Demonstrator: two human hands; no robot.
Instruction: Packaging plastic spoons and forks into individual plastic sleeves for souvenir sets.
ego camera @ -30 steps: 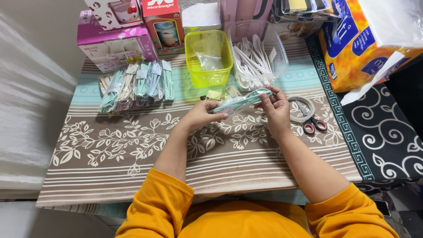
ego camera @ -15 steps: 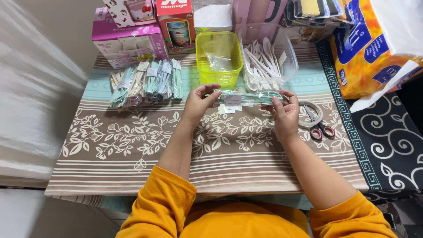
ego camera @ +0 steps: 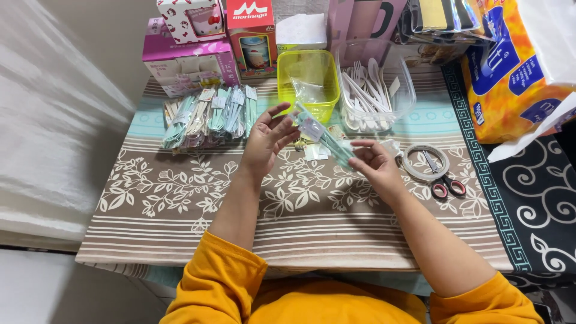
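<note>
A: Entry one, hands?

B: Left hand point(ego camera: 267, 141), fingers spread and curled, thumb and fingertips pinching the upper end of a clear cutlery packet point(ego camera: 321, 137). Right hand point(ego camera: 372, 161), fingers half closed, pinching the packet's lower end.

A: Packet position?

B: Held off the tablecloth point(ego camera: 312, 210), between both hands, just before the person. Long axis runs diagonally: high end up-left toward the left hand, low end down-right toward the right hand. A white label sits near the upper end. Each hand has one end; neither is nearer the middle.

A: Items beyond?

B: Directly behind the packet, a yellow-green tub point(ego camera: 309, 81), close to the left hand's fingertips. Beside it to the right, a clear tub of white plastic cutlery point(ego camera: 375, 90). To the left, a row of finished packets point(ego camera: 207, 117), lying side by side. Right of the right hand, a tape roll point(ego camera: 425, 162) with scissors point(ego camera: 444, 183) partly across it. Small paper labels point(ego camera: 315, 150) lie under the packet.

A: Rear edge?

B: Pink and red boxes point(ego camera: 192, 57); an orange tissue pack point(ego camera: 510, 66) at far right.
</note>
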